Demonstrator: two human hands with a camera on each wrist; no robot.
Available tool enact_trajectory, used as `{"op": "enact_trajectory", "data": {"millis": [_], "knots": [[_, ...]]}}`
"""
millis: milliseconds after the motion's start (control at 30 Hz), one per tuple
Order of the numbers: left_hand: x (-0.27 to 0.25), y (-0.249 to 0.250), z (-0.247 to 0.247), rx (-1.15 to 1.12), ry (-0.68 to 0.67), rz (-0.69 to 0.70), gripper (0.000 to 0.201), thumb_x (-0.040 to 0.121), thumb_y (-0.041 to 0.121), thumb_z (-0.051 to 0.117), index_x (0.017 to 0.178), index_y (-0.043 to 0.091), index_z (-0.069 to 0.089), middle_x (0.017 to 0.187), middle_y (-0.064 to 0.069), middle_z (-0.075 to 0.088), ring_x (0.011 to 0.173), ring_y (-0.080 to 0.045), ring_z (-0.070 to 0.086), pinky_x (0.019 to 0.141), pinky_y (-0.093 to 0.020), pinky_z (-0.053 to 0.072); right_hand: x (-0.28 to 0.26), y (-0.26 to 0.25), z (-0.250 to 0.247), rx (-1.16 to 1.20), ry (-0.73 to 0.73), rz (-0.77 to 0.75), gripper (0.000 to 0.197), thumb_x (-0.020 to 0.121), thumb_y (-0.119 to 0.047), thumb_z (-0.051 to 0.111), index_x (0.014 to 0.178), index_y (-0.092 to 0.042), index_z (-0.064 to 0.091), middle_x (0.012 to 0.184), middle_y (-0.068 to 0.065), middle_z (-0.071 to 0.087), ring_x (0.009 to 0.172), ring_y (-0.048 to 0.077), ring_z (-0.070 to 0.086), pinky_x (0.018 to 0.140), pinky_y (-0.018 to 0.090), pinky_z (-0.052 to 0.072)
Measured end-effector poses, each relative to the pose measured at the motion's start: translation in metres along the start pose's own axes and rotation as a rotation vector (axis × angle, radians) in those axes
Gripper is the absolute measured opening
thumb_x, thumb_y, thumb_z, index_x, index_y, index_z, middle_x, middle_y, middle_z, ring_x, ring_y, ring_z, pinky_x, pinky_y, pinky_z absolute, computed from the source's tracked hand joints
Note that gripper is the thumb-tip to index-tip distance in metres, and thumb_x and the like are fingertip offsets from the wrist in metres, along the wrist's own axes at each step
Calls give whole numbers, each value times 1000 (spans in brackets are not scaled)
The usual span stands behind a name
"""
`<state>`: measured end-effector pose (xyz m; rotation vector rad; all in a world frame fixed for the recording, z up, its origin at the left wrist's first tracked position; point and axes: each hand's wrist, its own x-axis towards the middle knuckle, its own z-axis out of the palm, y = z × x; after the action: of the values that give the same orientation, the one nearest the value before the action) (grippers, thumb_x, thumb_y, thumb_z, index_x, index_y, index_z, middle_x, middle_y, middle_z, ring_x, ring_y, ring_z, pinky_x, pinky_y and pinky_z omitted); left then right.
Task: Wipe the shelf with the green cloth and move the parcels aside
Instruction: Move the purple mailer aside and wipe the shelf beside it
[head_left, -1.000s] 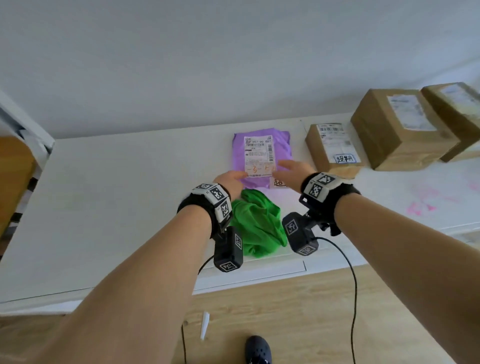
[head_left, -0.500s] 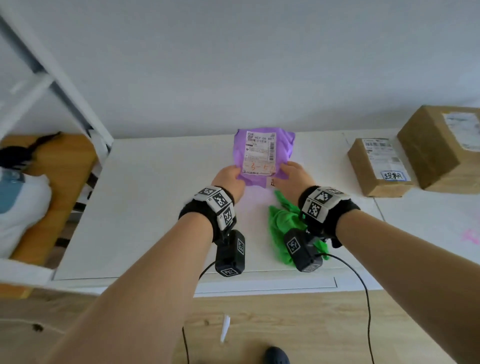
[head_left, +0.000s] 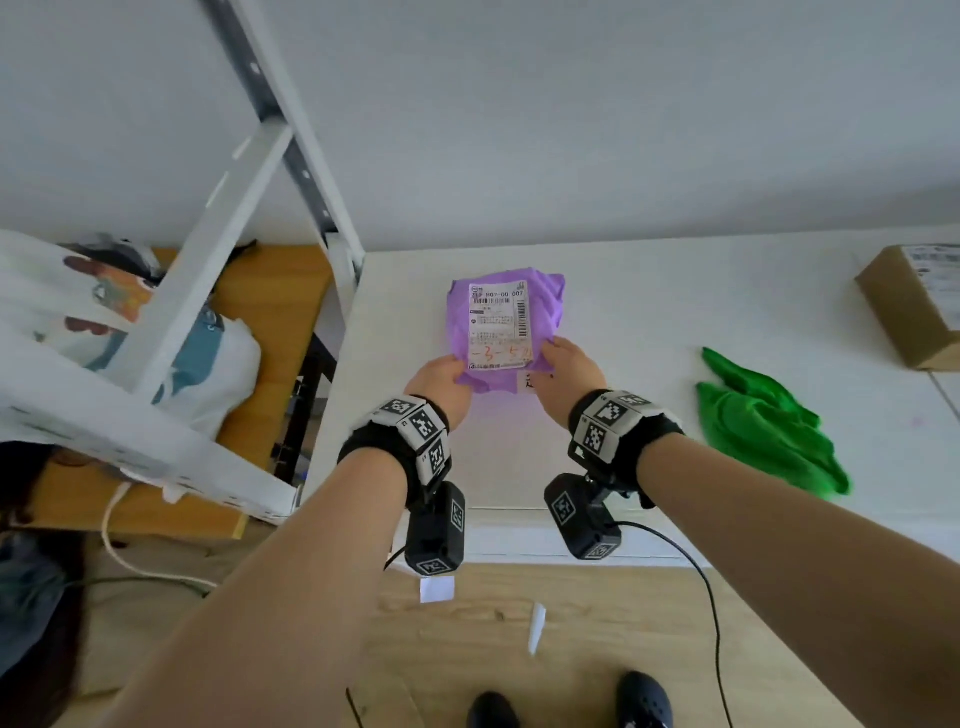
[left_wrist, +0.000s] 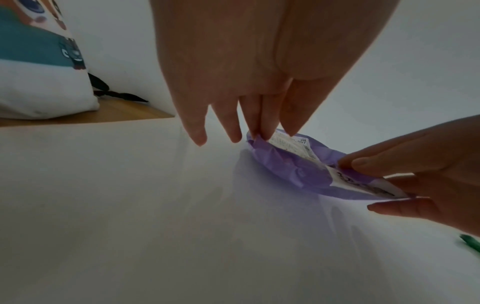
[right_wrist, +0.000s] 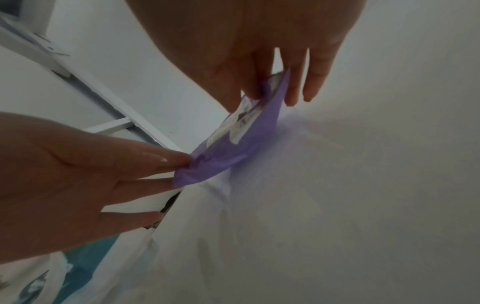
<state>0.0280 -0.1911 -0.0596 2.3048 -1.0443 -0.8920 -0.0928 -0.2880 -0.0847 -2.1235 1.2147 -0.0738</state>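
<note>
A purple parcel (head_left: 546, 299) with a white label is held just above the white shelf (head_left: 675, 312), near its left end. My left hand (head_left: 439, 382) pinches its near left corner and my right hand (head_left: 569, 364) pinches its near right corner. In the left wrist view my left hand (left_wrist: 259, 115) pinches the parcel (left_wrist: 293, 166) between thumb and fingers. The right wrist view shows my right hand (right_wrist: 259, 67) pinching the other corner of the parcel (right_wrist: 244, 144). The crumpled green cloth (head_left: 763, 426) lies on the shelf to my right, untouched.
A brown cardboard box (head_left: 914, 312) stands at the shelf's far right. A white metal shelf post (head_left: 291, 156) rises at the left end. Beyond it a printed white bag (head_left: 208, 358) lies on a wooden surface. Wooden floor and my shoes are below.
Both hands have carried the purple parcel leftward along the shelf, away from the green cloth and the brown boxes. The cloth stayed where it lay.
</note>
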Motion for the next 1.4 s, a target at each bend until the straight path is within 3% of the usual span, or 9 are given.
{"op": "enact_trajectory", "data": {"millis": [233, 400, 600, 700, 833, 933, 1133, 1233, 1400], "knots": [[1, -8, 9, 76, -46, -21, 33, 91, 13, 51, 120, 7, 64, 126, -16, 61, 115, -37, 57, 101, -39, 46, -12, 3, 4, -8, -51, 20, 46, 93, -21, 47, 139, -19, 43, 149, 4, 37, 132, 28, 44, 108, 34, 38], [-5, 4, 18, 384, 65, -3, 47, 92, 22, 47, 138, 13, 44, 147, -17, 30, 131, -37, 37, 112, -40, 33, -25, 20, -18, 35, 43, 72, 55, 94, -24, 50, 146, -28, 32, 159, 6, 20, 143, 24, 30, 116, 33, 25], [-20, 49, 50, 487, 30, 207, 55, 97, 25, 46, 147, 10, 29, 160, -10, 11, 148, -28, 14, 120, -38, 15, -71, 73, -50, -365, 145, 248, 61, 89, -29, 47, 145, -41, 24, 161, 3, -4, 146, 33, -18, 114, 60, -3], [-23, 75, 79, 525, -16, 280, 59, 98, 22, 44, 151, 11, 20, 161, -7, 11, 148, -24, 13, 120, -35, 14, -90, 112, -61, -379, 44, 343, 64, 90, -29, 43, 146, -42, 16, 161, 5, -11, 145, 37, -21, 115, 63, -5], [-25, 107, 117, 621, -113, 289, 55, 96, 22, 45, 146, 8, 30, 157, -9, 23, 145, -22, 24, 118, -38, 22, -88, 161, -78, -531, -144, 154, 72, 92, -8, 41, 147, -46, 13, 161, -5, -7, 149, 30, -8, 120, 48, 4], [-22, 123, 142, 703, -155, 151, 63, 92, 40, 49, 144, 9, 33, 156, -8, 23, 146, -22, 21, 118, -43, 18, -61, 189, -105, -646, -235, 7, 74, 93, -4, 40, 145, -50, 14, 161, -7, -2, 149, 26, -2, 121, 44, 9], [-19, 127, 161, 727, -181, -41, 99, 74, 65, 62, 145, 5, 28, 156, -13, 19, 146, -27, 19, 118, -45, 22, 5, 203, -144, -684, -265, 15, 55, 99, -23, 36, 144, -51, 20, 161, -9, 1, 148, 35, -5, 109, 70, 2], [-18, 125, 163, 715, -195, -53, 109, 69, 69, 64, 147, 5, 23, 159, -13, 13, 147, -27, 16, 119, -45, 23, 22, 187, -148, -678, -272, -58, 54, 100, -21, 37, 148, -40, 21, 162, 2, 2, 147, 40, 1, 119, 51, 6], [-19, 124, 163, 714, -194, -64, 111, 65, 68, 67, 147, 6, 24, 157, -11, 18, 144, -26, 23, 114, -47, 28, 17, 163, -110, -730, -362, -314, 59, 96, -19, 41, 146, -45, 22, 161, -3, 7, 147, 38, 7, 119, 53, 15]]}}
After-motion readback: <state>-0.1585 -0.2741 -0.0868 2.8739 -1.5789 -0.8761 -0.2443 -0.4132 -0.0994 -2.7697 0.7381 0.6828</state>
